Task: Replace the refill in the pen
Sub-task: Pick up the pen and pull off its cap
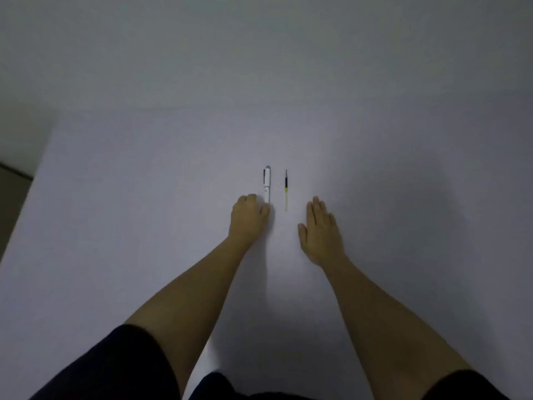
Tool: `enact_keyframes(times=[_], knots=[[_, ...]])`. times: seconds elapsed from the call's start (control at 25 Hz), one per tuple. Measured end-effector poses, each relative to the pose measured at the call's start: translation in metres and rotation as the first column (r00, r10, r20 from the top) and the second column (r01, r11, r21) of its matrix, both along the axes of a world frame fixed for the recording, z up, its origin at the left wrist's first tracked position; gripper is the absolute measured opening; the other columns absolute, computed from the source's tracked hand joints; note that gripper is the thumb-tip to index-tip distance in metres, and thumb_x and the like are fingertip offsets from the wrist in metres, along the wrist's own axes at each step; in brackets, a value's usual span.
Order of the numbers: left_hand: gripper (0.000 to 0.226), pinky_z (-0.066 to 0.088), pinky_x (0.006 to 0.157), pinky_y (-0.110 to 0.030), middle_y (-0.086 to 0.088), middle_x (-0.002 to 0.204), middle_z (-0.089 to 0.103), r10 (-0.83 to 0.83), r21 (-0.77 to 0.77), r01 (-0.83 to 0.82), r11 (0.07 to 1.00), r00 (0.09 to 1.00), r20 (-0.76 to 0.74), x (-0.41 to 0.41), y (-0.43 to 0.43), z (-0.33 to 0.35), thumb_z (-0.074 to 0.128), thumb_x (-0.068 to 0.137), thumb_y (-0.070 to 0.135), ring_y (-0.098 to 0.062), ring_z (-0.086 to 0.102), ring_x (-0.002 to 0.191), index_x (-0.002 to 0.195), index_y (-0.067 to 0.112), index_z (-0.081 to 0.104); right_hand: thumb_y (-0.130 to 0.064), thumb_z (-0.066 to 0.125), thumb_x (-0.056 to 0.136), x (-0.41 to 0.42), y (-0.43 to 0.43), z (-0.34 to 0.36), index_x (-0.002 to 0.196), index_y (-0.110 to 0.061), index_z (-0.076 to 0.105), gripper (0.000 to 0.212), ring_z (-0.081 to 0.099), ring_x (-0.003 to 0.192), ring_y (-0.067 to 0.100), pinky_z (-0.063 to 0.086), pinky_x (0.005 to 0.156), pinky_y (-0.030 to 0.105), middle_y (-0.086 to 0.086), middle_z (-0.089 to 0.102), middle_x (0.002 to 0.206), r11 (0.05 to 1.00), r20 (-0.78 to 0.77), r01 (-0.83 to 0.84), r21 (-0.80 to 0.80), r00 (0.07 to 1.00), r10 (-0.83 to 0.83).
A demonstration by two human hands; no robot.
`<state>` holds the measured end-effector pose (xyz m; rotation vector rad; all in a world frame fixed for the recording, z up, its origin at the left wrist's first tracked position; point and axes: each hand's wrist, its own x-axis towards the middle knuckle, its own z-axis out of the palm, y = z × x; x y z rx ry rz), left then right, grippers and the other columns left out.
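Note:
A white pen (267, 181) with a dark clip lies on the white table (144, 197), pointing away from me. Just right of it, parallel, lies a thin refill (285, 189) with a dark upper half and a pale lower half. My left hand (248, 217) is curled at the pen's near end, thumb and fingers touching the barrel. My right hand (320, 232) rests flat on the table, palm down, fingers together, a little right of the refill and not touching it.
The table's left edge runs diagonally at the far left, with a darker floor (11, 192) beyond it. A plain grey wall (259, 47) stands behind the table. My dark sleeves show at the bottom.

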<state>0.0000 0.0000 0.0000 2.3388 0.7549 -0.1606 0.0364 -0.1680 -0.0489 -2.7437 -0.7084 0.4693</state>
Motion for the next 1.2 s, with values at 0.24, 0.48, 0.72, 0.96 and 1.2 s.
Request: enact_keyframes(times=[0.24,0.48,0.72,0.96,1.2], knots=[[0.03,0.039,0.071,-0.036,-0.026,0.104,0.057,0.125,0.081,-0.129,0.988,0.991,0.056,0.043,-0.005,-0.016,0.048,0.093,0.023,-0.038,0.055,0.092,0.103,-0.005,0.054,-0.033,0.025,0.091,0.001,0.002,-0.018,0.141,0.001,0.031,0.061,0.031,0.14,0.031,0.018,0.112,0.042,0.019,0.032,0.151,0.997,0.153,0.054,0.046,0.986,-0.061],[0.023,0.039,0.069,-0.036,-0.026,0.106,0.058,0.154,0.148,-0.159,0.976,0.987,0.043,0.054,-0.01,-0.025,0.041,0.095,0.013,-0.038,0.057,0.092,0.106,-0.005,0.051,-0.032,0.028,0.09,0.003,0.001,-0.018,0.14,0.0,0.034,0.06,0.035,0.138,0.03,0.019,0.111,0.043,0.018,0.037,0.149,0.997,0.176,0.058,0.045,0.982,-0.065],[0.016,0.042,0.058,-0.038,-0.018,0.083,0.055,0.159,-0.033,-0.156,0.987,0.981,0.111,0.029,-0.002,-0.006,0.042,0.095,0.017,-0.032,0.053,0.07,0.094,0.001,0.047,-0.036,0.024,0.093,0.008,0.001,-0.007,0.144,-0.003,0.024,0.061,0.02,0.145,0.027,0.011,0.117,0.036,0.015,0.023,0.156,0.988,-0.004,0.063,0.141,0.998,-0.063],[0.021,0.037,0.054,-0.028,-0.007,0.076,0.059,-0.175,-0.02,0.186,0.982,0.951,0.256,-0.025,0.009,0.022,0.047,0.095,0.026,-0.018,0.046,0.059,0.1,0.006,0.052,-0.03,0.049,0.094,0.004,0.028,0.068,0.109,-0.019,0.065,0.025,0.065,0.093,0.019,0.04,0.066,-0.002,0.007,0.07,0.103,0.657,-0.445,0.512,0.553,0.848,-0.286],[0.032,0.038,0.05,-0.024,-0.004,0.07,0.067,-0.313,0.263,0.213,0.941,0.84,0.442,-0.044,0.008,0.033,0.045,0.089,0.037,-0.012,0.05,0.058,0.094,0.012,0.065,-0.021,0.06,0.089,-0.018,0.035,0.101,0.084,-0.03,0.07,0.015,0.065,0.084,0.015,0.052,0.079,0.025,-0.001,0.071,0.082,0.342,-0.639,0.659,0.67,0.747,-0.186]])
